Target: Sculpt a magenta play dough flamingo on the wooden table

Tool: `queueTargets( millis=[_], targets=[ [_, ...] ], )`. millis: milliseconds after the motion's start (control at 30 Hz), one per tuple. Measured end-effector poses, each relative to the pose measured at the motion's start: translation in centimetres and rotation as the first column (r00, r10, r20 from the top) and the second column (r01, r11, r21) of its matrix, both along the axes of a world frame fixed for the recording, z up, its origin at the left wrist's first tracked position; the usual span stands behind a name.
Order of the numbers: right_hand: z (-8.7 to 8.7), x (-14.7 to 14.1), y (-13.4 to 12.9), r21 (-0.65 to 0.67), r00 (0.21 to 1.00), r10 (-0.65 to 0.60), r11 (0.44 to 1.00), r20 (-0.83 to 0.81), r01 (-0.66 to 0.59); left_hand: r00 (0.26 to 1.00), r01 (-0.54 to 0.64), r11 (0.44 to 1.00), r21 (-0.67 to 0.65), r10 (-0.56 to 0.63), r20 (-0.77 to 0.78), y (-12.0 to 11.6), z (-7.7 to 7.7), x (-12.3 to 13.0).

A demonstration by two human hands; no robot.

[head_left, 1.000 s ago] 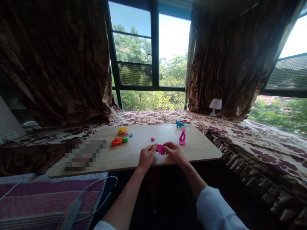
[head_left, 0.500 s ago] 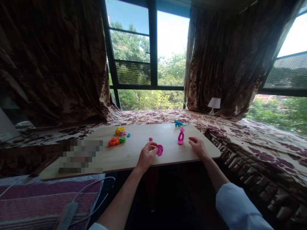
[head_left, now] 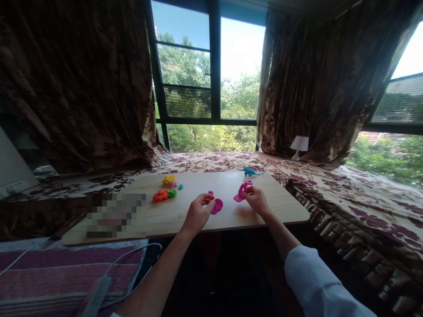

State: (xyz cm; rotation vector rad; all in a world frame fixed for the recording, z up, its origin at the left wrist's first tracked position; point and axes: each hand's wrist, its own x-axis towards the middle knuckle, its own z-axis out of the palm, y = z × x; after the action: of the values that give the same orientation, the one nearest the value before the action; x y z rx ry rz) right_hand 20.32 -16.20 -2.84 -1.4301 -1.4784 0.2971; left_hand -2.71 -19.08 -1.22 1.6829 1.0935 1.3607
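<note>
Between the thumb and fingers of my left hand is a flat pink modelling-clay disc, held upright near the table's front edge. My right hand grips a pink clay figure with an open loop in its middle, a ring at the top and a wider base; it is tilted. Just behind the left fingers a small pink clay ball shows, partly hidden. A blue toy dinosaur stands beyond the right hand, near the far edge.
Orange clay, green clay, yellow clay with pale pink beside it, and a blue bit lie on the wooden table. A blurred patch covers its left end. A lamp stands on the sill behind.
My right hand has moved left and closed on the pink figure, which has gone from upright to tilted. My left hand still holds the disc. The view has shifted slightly.
</note>
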Motion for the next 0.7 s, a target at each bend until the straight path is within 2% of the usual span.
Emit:
queueTargets(
  millis=[133, 233, 467, 633, 700],
  targets=[
    [-0.2, -5.4, -2.0, 0.033, 0.993, 0.113, 0.993, 0.027, -0.114, 0.990, -0.012, 0.998, 0.060, 0.021, -0.142, -0.8, 0.2, -1.1],
    [-0.6, -7.7, -2.8, 0.026, 0.990, 0.116, 0.993, 0.079, -0.118, 0.976, -0.006, 0.998, 0.070, 0.022, -0.218, -0.5, -0.4, -1.7],
    [-0.8, -8.3, -3.0, -0.009, 0.984, 0.063, 0.998, 0.165, -0.063, 0.930, -0.140, 0.988, 0.068, 0.155, -0.333, 0.6, -1.8, -1.7],
    [-1.0, -8.4, -3.1, -0.003, 0.985, 0.059, 0.998, 0.163, -0.059, 0.796, -0.195, 0.960, 0.199, 0.273, -0.540, 0.0, -1.8, -1.5],
    [-0.9, -8.4, -3.1, 0.000, 0.985, 0.058, 0.998, 0.164, -0.059, 0.761, -0.194, 0.948, 0.252, 0.307, -0.571, -0.4, -1.6, -1.6]
  ],
)
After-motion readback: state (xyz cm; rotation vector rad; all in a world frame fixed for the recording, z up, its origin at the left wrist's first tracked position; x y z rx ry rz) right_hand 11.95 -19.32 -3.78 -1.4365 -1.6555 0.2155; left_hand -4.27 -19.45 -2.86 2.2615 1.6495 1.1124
